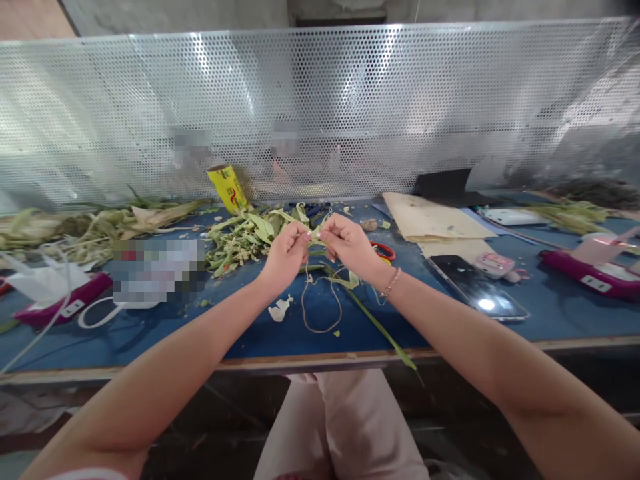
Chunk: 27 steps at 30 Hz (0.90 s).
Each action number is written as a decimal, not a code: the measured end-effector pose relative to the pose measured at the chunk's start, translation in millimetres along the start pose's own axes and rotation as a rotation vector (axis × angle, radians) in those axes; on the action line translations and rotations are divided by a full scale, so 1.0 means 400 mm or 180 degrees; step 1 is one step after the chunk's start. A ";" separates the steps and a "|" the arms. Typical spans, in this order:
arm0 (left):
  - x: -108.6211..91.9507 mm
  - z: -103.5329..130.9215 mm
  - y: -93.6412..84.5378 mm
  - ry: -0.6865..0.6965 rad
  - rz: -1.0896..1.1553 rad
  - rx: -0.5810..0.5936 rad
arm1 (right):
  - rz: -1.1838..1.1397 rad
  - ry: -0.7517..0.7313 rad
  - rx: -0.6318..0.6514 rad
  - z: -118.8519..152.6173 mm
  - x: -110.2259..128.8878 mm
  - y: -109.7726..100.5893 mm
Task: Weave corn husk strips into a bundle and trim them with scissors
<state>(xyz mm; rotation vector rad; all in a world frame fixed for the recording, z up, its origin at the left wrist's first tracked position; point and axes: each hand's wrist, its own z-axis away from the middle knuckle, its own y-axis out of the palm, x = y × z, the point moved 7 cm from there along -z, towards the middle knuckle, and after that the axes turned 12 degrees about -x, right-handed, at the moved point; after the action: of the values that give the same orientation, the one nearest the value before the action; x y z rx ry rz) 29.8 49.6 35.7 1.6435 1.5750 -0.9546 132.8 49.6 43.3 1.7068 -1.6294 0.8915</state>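
left hand (287,255): fingertips pinched on pale-green leaf strip (315,236)
right hand (346,245): pinched on same strip
string (320,331): looped over blue bench (200,343)
leaf pile (235,243): beside left hand

Person, one: left hand (287,257) and right hand (350,243) bare, thin pinkish bracelet (392,283) at the right wrist, white-edged sleeve (90,475), pale beige trousers (345,427).
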 end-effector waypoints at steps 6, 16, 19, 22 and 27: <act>-0.002 -0.001 0.005 -0.0126 0.0166 0.0101 | -0.0182 0.0000 0.0260 0.000 -0.005 0.004; 0.027 -0.001 -0.009 -0.0236 -0.0175 0.0076 | 0.0210 0.0324 0.0118 0.010 -0.040 0.009; 0.033 0.002 -0.004 -0.0374 -0.0065 0.0060 | 0.0528 0.0304 0.0112 0.012 -0.039 0.012; 0.042 0.003 -0.009 -0.0425 -0.0328 -0.0057 | 0.0752 0.0219 0.0136 0.016 -0.035 0.015; 0.037 0.000 -0.018 -0.0272 -0.0683 -0.0171 | 0.0934 0.0023 0.0009 0.026 -0.027 0.017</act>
<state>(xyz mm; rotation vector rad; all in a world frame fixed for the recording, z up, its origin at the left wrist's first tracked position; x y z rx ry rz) 22.7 57.6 23.2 1.3989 1.7277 -1.0677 126.4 47.1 28.1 1.4860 -1.9060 1.0346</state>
